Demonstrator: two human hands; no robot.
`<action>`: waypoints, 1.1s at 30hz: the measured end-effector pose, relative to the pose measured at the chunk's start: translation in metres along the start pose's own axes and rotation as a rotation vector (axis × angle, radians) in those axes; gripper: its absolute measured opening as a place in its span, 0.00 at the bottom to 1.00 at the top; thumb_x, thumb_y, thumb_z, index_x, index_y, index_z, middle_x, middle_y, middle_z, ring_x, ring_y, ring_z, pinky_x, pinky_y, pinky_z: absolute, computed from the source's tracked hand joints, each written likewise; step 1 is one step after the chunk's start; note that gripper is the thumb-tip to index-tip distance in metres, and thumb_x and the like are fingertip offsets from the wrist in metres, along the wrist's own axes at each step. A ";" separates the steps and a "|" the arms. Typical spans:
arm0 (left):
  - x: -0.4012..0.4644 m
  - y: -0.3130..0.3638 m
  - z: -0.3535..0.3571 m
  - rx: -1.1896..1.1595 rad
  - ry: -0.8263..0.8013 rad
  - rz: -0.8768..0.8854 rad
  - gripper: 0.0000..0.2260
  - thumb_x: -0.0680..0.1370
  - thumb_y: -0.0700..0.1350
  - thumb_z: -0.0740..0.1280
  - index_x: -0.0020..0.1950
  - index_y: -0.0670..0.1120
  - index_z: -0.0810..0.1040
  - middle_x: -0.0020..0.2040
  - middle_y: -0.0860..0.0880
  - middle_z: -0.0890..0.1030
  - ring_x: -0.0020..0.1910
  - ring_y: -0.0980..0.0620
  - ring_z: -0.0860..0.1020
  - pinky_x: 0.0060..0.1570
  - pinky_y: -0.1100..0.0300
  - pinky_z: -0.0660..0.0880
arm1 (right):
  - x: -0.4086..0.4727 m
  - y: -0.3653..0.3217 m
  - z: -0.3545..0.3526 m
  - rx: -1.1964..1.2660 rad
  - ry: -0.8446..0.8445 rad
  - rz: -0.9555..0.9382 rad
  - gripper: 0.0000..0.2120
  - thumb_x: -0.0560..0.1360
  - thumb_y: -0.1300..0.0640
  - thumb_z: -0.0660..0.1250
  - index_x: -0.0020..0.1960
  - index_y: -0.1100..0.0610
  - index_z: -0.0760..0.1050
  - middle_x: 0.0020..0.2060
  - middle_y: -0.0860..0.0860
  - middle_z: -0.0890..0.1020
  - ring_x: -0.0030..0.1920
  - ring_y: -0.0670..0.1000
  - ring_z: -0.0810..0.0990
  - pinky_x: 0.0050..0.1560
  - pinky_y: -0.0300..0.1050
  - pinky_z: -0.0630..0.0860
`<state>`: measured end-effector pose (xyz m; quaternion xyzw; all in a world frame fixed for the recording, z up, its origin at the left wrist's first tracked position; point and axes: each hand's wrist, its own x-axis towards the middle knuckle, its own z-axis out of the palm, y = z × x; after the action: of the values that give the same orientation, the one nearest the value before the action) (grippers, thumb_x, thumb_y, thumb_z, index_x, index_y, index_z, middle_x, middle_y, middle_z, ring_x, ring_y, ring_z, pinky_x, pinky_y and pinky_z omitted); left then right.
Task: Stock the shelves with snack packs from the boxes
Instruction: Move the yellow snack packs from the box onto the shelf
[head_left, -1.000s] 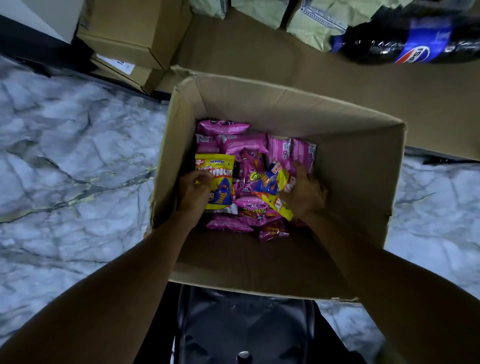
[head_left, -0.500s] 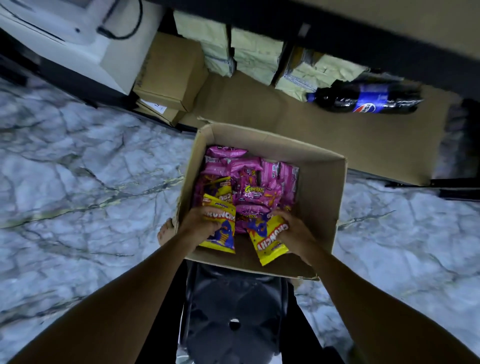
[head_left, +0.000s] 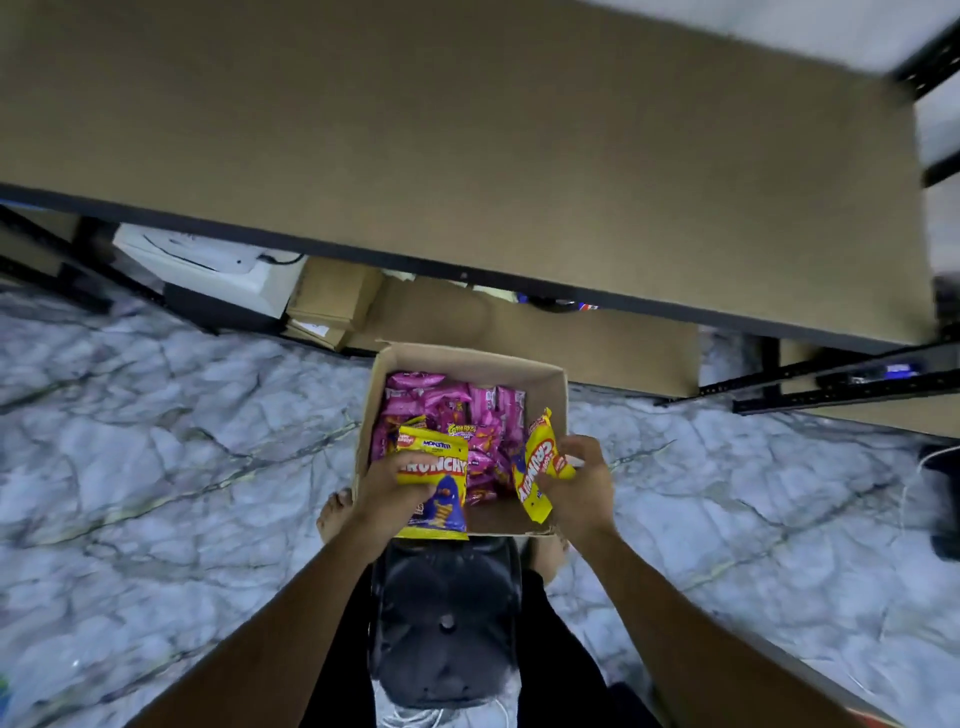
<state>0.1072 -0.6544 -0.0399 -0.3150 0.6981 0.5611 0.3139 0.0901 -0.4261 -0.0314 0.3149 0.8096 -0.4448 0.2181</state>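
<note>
An open cardboard box (head_left: 550, 387) stands on the marble floor, filled with several pink snack packs (head_left: 447, 400). My left hand (head_left: 387, 493) grips a yellow Crunchy pack (head_left: 439, 483) above the box's near left corner. Over the near right side, my right hand (head_left: 584, 486) holds a second yellow Crunchy pack (head_left: 537, 467), tilted on end. A wide brown shelf board (head_left: 467, 140) with a dark front edge stretches across the top of the view, above and beyond the box.
Under the shelf lie small cardboard boxes (head_left: 327, 306), a white appliance (head_left: 218, 265) and a flat sheet of cardboard (head_left: 597, 343). Black shelf rails (head_left: 831, 384) stand at right. A bare foot (head_left: 335, 514) rests left of the box, and a black chest mount (head_left: 447, 618) hangs below.
Both hands have lifted the yellow packs up out of the box. The view has risen and pulled back, so the upper shelf board now fills the top.
</note>
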 end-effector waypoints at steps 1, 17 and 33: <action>-0.010 0.012 -0.002 0.003 0.006 0.029 0.13 0.74 0.32 0.70 0.50 0.50 0.81 0.52 0.53 0.79 0.51 0.56 0.79 0.49 0.57 0.79 | -0.008 -0.010 -0.010 0.046 0.035 -0.014 0.23 0.68 0.67 0.73 0.56 0.49 0.70 0.50 0.48 0.78 0.48 0.49 0.78 0.36 0.31 0.71; -0.226 0.238 -0.019 -0.018 -0.147 0.519 0.14 0.75 0.34 0.70 0.49 0.55 0.81 0.55 0.55 0.81 0.49 0.58 0.82 0.37 0.68 0.76 | -0.179 -0.166 -0.204 0.335 0.258 -0.491 0.07 0.74 0.63 0.71 0.50 0.54 0.80 0.34 0.47 0.78 0.32 0.43 0.72 0.35 0.44 0.71; -0.341 0.466 -0.005 0.000 -0.197 1.087 0.11 0.75 0.36 0.71 0.52 0.51 0.81 0.53 0.51 0.82 0.48 0.56 0.83 0.41 0.63 0.80 | -0.253 -0.328 -0.382 0.393 0.239 -0.966 0.36 0.68 0.74 0.72 0.66 0.43 0.68 0.55 0.51 0.81 0.51 0.48 0.82 0.47 0.44 0.81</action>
<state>-0.0567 -0.5490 0.5040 0.1448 0.7275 0.6693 0.0428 0.0100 -0.3115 0.5150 -0.0103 0.7829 -0.5989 -0.1681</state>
